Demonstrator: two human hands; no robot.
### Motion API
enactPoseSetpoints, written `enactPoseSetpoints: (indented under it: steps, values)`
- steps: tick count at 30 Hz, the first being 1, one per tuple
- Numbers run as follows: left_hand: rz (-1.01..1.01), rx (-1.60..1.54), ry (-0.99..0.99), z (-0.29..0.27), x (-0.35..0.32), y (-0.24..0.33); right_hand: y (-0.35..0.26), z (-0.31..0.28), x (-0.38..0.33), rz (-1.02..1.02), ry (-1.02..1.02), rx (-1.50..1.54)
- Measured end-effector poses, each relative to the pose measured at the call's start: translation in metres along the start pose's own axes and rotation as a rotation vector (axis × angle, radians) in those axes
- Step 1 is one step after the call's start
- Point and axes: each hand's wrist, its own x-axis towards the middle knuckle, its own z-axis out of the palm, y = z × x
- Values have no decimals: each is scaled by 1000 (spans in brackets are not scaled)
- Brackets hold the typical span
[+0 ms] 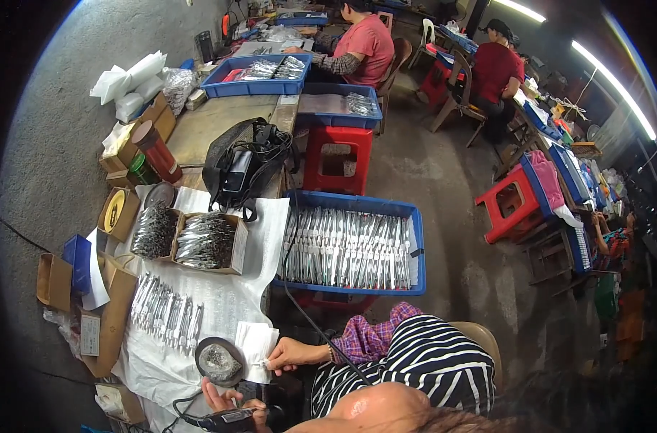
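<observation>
My right hand (294, 355) pinches a white cloth (256, 345) just right of the round dark dish (219, 361), left hand (224, 404) gripping a black corded tool (231, 418) below it, metal parts row (166, 312) above, table edge just right.

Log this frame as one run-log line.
left hand: holds dark handheld tool | right hand: pinches white sheet | beside: round dish | blue tray ahead
</observation>
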Motion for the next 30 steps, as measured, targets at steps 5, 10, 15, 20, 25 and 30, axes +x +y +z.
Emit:
enactPoseSetpoints:
  steps: [5,10,15,20,25,30]
  values:
    - [35,-8,-58,4,3,-5,3,-4,-6,2,33,-1]
    - [66,22,-100,0,5,-10,6,-4,-1,-3,11,15]
    - [99,37,-145,0,7,-10,6,-4,-2,3,12,22]
    - [128,63,-188,-3,8,-11,6,-3,0,1,6,30]
    - [162,66,-235,-3,12,-9,10,-6,-2,-19,14,11]
    - [194,97,-277,-8,15,-13,9,-4,-1,-7,4,21]
